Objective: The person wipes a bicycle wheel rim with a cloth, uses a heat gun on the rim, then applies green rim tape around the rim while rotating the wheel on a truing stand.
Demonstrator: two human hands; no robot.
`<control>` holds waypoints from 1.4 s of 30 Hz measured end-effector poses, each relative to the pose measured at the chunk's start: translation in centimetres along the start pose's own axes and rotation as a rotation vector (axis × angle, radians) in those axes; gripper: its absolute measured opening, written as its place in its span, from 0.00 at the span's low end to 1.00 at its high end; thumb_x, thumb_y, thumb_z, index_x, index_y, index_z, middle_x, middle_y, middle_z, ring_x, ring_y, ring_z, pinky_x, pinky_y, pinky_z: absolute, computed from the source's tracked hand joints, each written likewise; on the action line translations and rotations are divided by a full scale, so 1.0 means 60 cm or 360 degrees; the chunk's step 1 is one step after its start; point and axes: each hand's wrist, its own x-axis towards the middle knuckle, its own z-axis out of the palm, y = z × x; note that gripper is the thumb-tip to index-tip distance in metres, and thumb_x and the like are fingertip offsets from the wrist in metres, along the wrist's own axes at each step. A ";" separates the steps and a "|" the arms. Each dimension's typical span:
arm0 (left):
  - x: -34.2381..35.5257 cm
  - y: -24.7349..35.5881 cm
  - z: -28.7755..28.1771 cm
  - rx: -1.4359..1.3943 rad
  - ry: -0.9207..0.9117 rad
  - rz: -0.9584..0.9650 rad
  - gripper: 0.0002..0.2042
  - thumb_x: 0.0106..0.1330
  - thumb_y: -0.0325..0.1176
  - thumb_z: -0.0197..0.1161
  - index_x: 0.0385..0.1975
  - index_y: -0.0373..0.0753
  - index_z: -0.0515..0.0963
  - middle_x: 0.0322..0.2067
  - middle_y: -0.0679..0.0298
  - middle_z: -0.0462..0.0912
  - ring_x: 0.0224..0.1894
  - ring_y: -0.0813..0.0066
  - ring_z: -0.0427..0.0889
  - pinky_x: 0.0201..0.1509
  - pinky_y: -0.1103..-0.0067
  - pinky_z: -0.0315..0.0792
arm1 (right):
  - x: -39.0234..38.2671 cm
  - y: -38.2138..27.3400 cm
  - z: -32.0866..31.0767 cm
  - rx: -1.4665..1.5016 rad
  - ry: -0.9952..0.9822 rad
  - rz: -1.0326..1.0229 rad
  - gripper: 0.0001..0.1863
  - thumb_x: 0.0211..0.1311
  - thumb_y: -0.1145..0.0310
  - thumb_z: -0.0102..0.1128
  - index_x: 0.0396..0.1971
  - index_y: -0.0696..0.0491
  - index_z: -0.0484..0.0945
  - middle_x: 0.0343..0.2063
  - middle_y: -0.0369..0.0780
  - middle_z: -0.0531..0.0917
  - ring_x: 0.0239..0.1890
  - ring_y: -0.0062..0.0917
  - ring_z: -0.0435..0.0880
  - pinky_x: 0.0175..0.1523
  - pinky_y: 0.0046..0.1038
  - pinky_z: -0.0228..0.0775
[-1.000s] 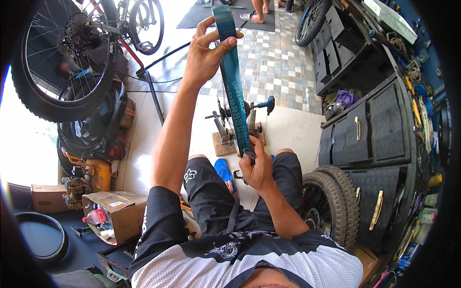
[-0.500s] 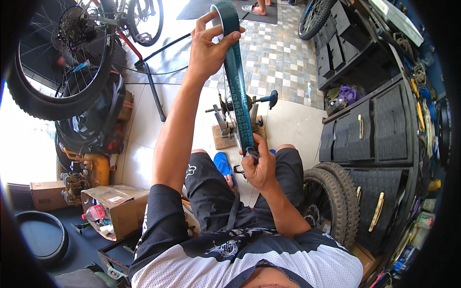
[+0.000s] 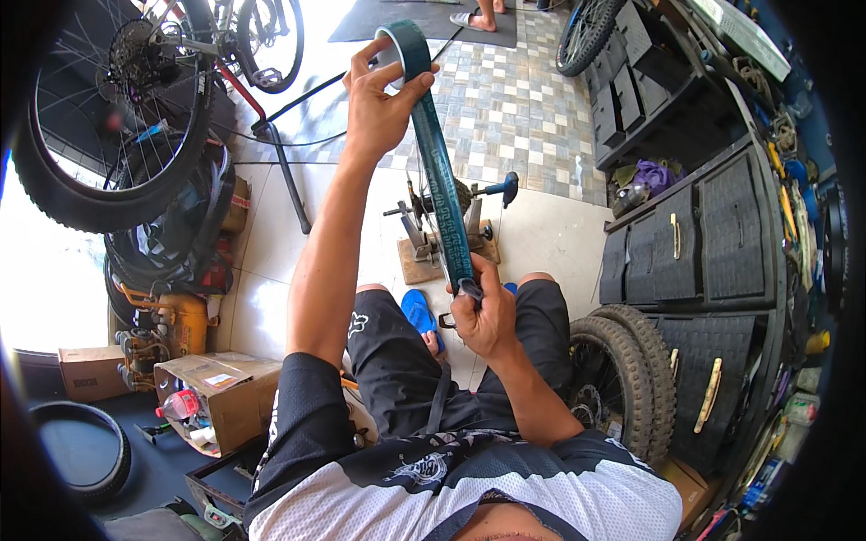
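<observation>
Grip of left hand curls around tape roll; right hand pinches strip.

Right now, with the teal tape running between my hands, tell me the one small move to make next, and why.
Perhaps pull the tape roll gently away with your left hand: that hand grips the roll, the teal strip runs fairly straight down to your right hand, and the right hand is closed at its lower end, so light tension should help avoid slack.

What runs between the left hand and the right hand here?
A straight strip of teal tape, from the roll in the left hand to the right hand; the head view shows it.
</observation>
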 end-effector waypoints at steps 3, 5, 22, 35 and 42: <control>-0.002 -0.012 -0.005 -0.0043 0.0030 0.0062 0.10 0.66 0.45 0.77 0.45 0.60 0.94 0.72 0.51 0.69 0.72 0.46 0.59 0.72 0.52 0.60 | -0.001 0.005 0.006 0.0029 0.0040 -0.0006 0.29 0.74 0.51 0.57 0.62 0.59 0.74 0.35 0.48 0.87 0.33 0.44 0.89 0.39 0.37 0.81; -0.002 -0.006 -0.002 -0.0025 0.0028 0.0041 0.10 0.65 0.45 0.77 0.45 0.59 0.94 0.72 0.51 0.68 0.72 0.45 0.58 0.72 0.51 0.60 | -0.001 0.005 0.006 0.0007 0.0049 -0.0007 0.29 0.75 0.50 0.56 0.62 0.59 0.74 0.35 0.48 0.87 0.33 0.46 0.89 0.39 0.38 0.81; 0.004 0.002 0.012 0.0194 0.0006 -0.0276 0.16 0.61 0.48 0.80 0.43 0.47 0.94 0.67 0.55 0.69 0.68 0.45 0.60 0.69 0.49 0.61 | 0.010 -0.003 -0.007 -0.0097 -0.0027 -0.0071 0.24 0.71 0.70 0.52 0.64 0.62 0.70 0.35 0.43 0.90 0.34 0.31 0.91 0.42 0.32 0.83; -0.012 0.054 0.023 -0.0728 -0.0003 -0.1039 0.27 0.65 0.42 0.78 0.58 0.30 0.83 0.30 0.63 0.89 0.27 0.78 0.82 0.35 0.79 0.75 | 0.023 -0.033 -0.046 0.0051 -0.0170 0.0158 0.25 0.65 0.66 0.61 0.61 0.58 0.76 0.43 0.52 0.87 0.43 0.48 0.89 0.48 0.40 0.80; -0.033 0.018 0.029 -0.0874 0.0033 -0.0890 0.27 0.64 0.39 0.78 0.59 0.30 0.83 0.29 0.63 0.86 0.24 0.84 0.77 0.27 0.81 0.68 | 0.097 -0.053 -0.030 -0.0066 0.0257 -0.0246 0.23 0.53 0.73 0.69 0.51 0.57 0.75 0.36 0.44 0.78 0.41 0.37 0.81 0.49 0.36 0.76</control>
